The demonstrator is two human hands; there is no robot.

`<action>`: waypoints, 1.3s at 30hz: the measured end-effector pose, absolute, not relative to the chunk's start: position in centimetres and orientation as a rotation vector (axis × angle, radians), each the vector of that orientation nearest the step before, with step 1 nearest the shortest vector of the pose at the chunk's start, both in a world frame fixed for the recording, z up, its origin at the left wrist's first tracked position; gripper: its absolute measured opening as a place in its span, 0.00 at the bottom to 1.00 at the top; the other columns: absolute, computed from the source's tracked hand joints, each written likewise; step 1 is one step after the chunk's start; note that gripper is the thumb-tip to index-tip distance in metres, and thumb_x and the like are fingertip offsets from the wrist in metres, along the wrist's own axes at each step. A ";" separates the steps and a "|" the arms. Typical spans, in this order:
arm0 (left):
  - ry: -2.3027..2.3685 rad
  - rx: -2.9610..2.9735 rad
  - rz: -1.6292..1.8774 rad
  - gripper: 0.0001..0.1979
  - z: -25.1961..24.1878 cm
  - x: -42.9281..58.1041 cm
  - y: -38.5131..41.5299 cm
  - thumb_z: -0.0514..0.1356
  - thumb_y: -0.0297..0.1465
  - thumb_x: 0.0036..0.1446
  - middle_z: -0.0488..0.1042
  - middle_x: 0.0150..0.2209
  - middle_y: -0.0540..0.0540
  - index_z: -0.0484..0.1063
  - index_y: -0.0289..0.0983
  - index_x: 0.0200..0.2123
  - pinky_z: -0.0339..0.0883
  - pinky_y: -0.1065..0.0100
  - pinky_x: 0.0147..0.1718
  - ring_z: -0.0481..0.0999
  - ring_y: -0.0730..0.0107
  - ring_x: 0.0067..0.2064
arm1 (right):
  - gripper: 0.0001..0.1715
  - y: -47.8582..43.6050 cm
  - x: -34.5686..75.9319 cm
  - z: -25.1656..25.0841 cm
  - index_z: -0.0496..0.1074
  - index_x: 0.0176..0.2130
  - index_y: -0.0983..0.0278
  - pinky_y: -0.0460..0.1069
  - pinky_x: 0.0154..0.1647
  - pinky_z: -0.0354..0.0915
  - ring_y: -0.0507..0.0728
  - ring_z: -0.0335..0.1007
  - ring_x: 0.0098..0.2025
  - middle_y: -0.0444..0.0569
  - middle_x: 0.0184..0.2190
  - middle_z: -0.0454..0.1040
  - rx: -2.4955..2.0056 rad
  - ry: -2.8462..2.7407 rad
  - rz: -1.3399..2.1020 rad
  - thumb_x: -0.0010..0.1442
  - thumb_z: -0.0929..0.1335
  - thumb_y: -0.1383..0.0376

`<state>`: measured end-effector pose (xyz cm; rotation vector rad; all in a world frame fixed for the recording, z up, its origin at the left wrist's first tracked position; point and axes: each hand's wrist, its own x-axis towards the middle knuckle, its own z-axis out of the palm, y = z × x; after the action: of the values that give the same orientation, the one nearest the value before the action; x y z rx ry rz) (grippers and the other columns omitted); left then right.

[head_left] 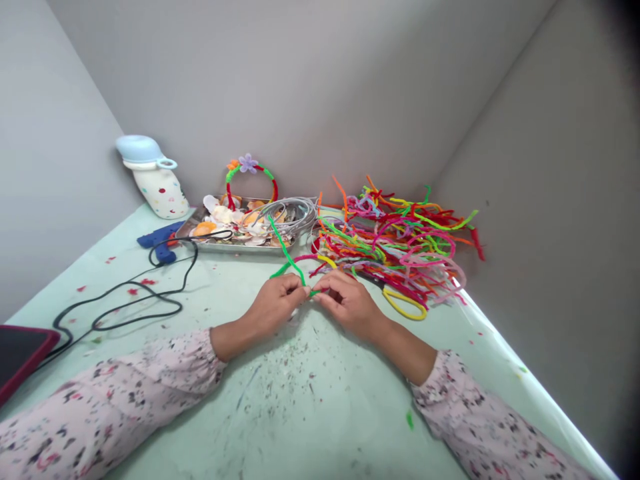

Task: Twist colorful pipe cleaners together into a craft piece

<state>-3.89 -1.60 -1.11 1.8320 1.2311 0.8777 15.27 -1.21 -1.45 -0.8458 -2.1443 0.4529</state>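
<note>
Above the middle of the table, my left hand (280, 300) and my right hand (350, 303) meet with their fingertips nearly touching. Both pinch a fuzzy green pipe cleaner (284, 245), whose free end sticks up to the left past my left thumb. Behind my fingers arches a band wrapped in green, magenta and yellow (306, 258); my fingers hide where its ends meet the green pipe cleaner. A large heap of coloured pipe cleaners (385, 240) lies just beyond my right hand. Beside that hand, a yellow loop (404, 305) resembles a scissors handle.
Behind my hands, a metal tray (240, 249) holds shells, with a coil of grey wire (295, 212) over its right side. A wrapped band with flowers (275, 187) stands there. Leftward are a blue glue gun (163, 241), black cable (170, 303), bottle (160, 190) and red-edged device (20, 360).
</note>
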 end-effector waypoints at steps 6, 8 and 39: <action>1.249 1.842 0.876 0.15 -1.0 -3.9 -1.6 0.54 0.36 0.56 0.57 0.20 0.54 0.61 0.36 0.20 0.51 0.70 0.26 0.59 0.73 0.26 | 0.06 -1.2 15.3 -1.6 0.73 0.39 0.62 0.48 0.34 0.66 0.54 0.69 0.36 0.49 0.36 0.73 -0.856 -2.156 0.469 0.60 0.68 0.69; 1.257 1.852 0.877 0.15 -1.0 -3.9 -1.6 0.54 0.36 0.56 0.56 0.20 0.54 0.60 0.36 0.20 0.51 0.70 0.26 0.59 0.73 0.26 | 0.06 -1.2 15.3 -1.6 0.73 0.39 0.62 0.48 0.34 0.66 0.54 0.69 0.35 0.49 0.36 0.73 -0.860 -2.159 0.471 0.60 0.68 0.69; 1.097 2.151 1.323 0.05 -1.0 -3.7 -2.3 0.59 0.26 0.58 0.70 0.36 0.46 0.74 0.39 0.37 0.66 0.69 0.35 0.69 0.70 0.38 | 0.05 -1.0 15.4 -1.5 0.72 0.39 0.61 0.47 0.32 0.64 0.52 0.67 0.31 0.46 0.35 0.72 -0.961 -1.971 0.570 0.61 0.67 0.66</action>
<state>-3.66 -2.32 -0.98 2.1510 1.0970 1.3227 15.37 -1.02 -1.47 -0.9605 -1.9712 0.5703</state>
